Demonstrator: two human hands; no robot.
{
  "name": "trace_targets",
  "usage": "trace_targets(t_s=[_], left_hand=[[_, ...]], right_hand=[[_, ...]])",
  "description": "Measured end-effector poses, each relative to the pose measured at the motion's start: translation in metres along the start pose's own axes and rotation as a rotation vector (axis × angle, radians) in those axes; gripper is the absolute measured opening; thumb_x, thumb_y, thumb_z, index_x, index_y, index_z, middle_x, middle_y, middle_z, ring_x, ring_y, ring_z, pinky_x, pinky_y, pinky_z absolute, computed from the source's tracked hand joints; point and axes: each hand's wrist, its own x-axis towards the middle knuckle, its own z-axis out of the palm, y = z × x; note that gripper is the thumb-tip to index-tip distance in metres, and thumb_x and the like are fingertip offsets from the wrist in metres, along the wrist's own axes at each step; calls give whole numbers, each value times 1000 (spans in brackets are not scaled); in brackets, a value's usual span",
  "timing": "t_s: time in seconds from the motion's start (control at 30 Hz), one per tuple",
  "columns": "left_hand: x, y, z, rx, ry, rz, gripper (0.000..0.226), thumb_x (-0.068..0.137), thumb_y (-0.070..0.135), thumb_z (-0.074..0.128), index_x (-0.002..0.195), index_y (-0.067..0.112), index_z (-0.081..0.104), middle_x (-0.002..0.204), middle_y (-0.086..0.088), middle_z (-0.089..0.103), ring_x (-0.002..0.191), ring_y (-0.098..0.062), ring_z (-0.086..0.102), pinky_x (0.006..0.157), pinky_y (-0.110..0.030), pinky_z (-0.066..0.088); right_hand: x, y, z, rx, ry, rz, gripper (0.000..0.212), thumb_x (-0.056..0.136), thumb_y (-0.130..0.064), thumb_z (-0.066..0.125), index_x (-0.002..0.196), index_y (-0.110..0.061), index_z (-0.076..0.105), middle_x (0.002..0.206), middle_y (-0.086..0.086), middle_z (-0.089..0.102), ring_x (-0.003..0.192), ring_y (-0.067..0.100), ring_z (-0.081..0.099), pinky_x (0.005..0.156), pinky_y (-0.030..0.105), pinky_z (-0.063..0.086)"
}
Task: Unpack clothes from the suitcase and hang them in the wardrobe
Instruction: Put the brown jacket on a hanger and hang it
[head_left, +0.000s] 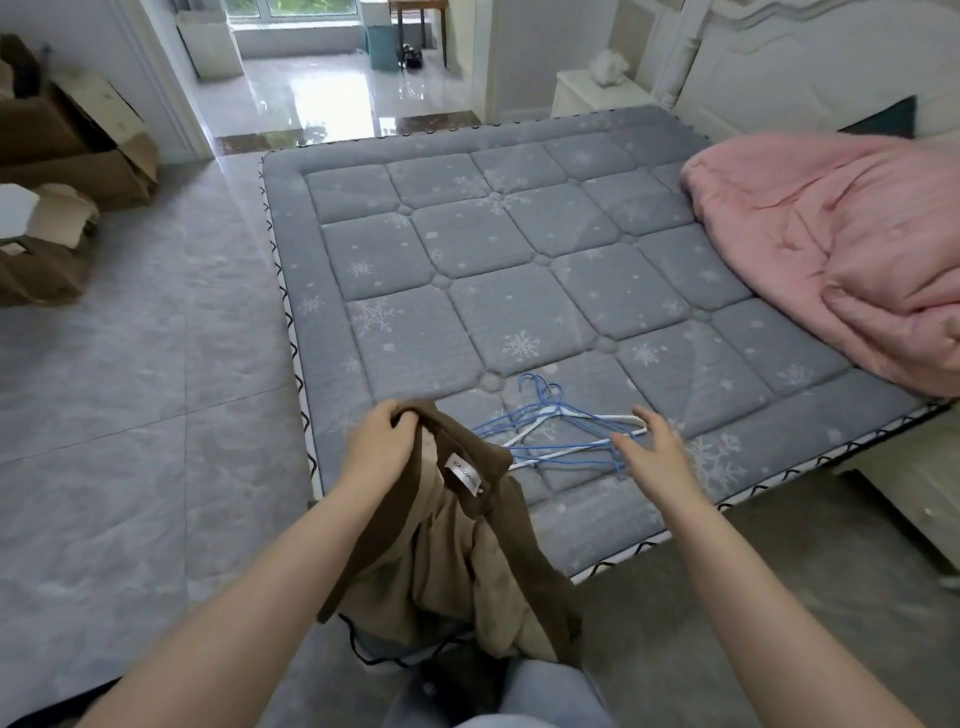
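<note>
My left hand (376, 441) grips a brown garment (457, 561) by its collar; the piece has a lighter tan lining and a white label, and it hangs down in front of my legs. A small pile of blue and white wire hangers (558, 431) lies on the near corner of the grey quilted mattress (519, 260). My right hand (652, 454) hovers with fingers spread just right of the hangers, at their ends, holding nothing. The suitcase and the wardrobe are out of view.
A crumpled pink duvet (831, 244) covers the mattress's right side. Open cardboard boxes (67, 171) stand on the tiled floor at the left. A doorway (322, 88) opens onto a glossy floor at the back. A white nightstand (597, 91) sits by the headboard.
</note>
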Motion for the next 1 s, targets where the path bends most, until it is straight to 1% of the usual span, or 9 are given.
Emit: trace_targets(t_s=[0.17, 0.3, 0.43, 0.53, 0.6, 0.73, 0.83, 0.9, 1.0], left_hand=[[25, 10, 30, -225, -116, -290, 27, 96, 21, 44, 94, 19, 71, 102, -5, 69, 99, -26, 62, 93, -39, 49], [43, 32, 58, -287, -138, -422, 26, 93, 24, 43, 93, 20, 69, 102, -12, 70, 97, -31, 63, 89, -41, 50], [69, 54, 91, -287, -143, -507, 21, 93, 26, 44, 89, 22, 64, 103, -10, 68, 102, -32, 62, 100, -47, 48], [94, 64, 117, -264, -180, -598, 27, 92, 27, 44, 101, 16, 67, 114, -15, 68, 107, -36, 61, 103, -50, 46], [107, 67, 132, -273, -163, -668, 30, 96, 25, 44, 111, 10, 66, 117, -14, 66, 110, -36, 60, 104, -47, 44], [121, 57, 155, -330, -102, -754, 29, 99, 27, 45, 116, 13, 64, 119, -14, 65, 110, -33, 59, 102, -42, 45], [128, 43, 169, -390, -32, -847, 27, 99, 32, 49, 114, 13, 61, 114, -12, 64, 106, -32, 59, 97, -39, 46], [130, 33, 176, -416, -13, -918, 20, 98, 33, 53, 106, 16, 59, 109, -11, 63, 105, -31, 60, 99, -41, 47], [131, 16, 184, -468, 17, -974, 16, 95, 31, 58, 98, 16, 62, 107, -11, 66, 104, -32, 62, 101, -46, 48]], right_hand=[[51, 46, 9, 35, -124, 145, 60, 69, -44, 64, 127, -28, 57, 133, 10, 54, 118, 32, 57, 100, 54, 48], [93, 63, 12, 29, -221, 221, 46, 82, -32, 67, 126, -27, 56, 134, 8, 54, 115, 30, 60, 99, 52, 49], [142, 78, 14, -11, -309, 275, 47, 82, -30, 64, 128, -24, 56, 131, 8, 55, 111, 30, 61, 98, 50, 50], [182, 86, 21, -64, -372, 294, 47, 88, -28, 61, 133, -19, 53, 127, 8, 58, 111, 33, 62, 98, 49, 50], [207, 89, 27, -118, -409, 281, 47, 90, -24, 59, 136, -15, 53, 133, 10, 58, 118, 32, 59, 102, 47, 47], [252, 101, 39, -290, -442, 226, 44, 93, -13, 55, 136, -4, 56, 143, 19, 50, 132, 32, 48, 111, 35, 35], [290, 118, 53, -433, -539, 163, 40, 93, -10, 54, 132, -1, 59, 148, 19, 44, 136, 30, 43, 109, 28, 29], [312, 126, 63, -504, -606, 142, 37, 93, -9, 53, 128, 0, 61, 150, 19, 41, 138, 30, 40, 108, 28, 29], [337, 130, 78, -581, -676, 131, 19, 92, -10, 51, 102, -5, 67, 144, 21, 45, 130, 32, 46, 101, 30, 36]])
